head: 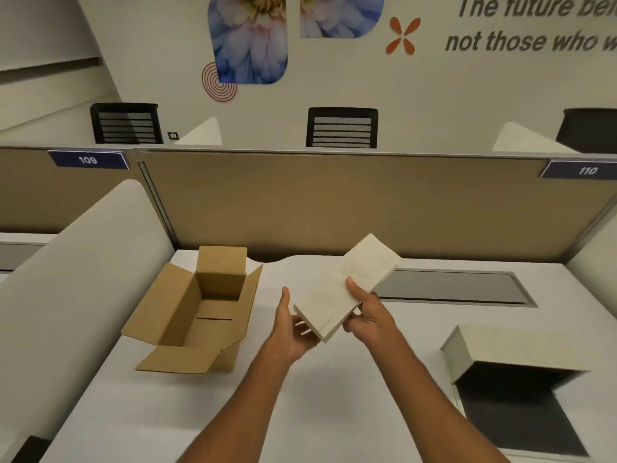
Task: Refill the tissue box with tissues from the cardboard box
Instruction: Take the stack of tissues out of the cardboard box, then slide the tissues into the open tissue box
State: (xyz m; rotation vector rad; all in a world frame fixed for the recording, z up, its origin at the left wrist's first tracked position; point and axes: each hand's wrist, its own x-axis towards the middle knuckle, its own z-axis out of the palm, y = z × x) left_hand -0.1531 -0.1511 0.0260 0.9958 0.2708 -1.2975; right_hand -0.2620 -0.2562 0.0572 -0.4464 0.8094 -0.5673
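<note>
A white stack of tissues [347, 282] is held tilted in the air above the middle of the white desk [334, 396]. My right hand [367, 312] grips its right long side, thumb on top. My left hand [293, 329] supports the near left corner from below, fingers spread. To the left stands the brown cardboard box [197, 312] with its flaps open; its inside looks empty. At the right, the tissue box [514, 379] lies open with a dark inside and its cream lid [507, 352] raised.
A tan partition [334, 202] closes the far side of the desk, with rounded white dividers [66, 295] at left and right. A grey cable hatch [450, 289] is set into the desk behind the tissues. Black chairs [342, 128] stand beyond the partition.
</note>
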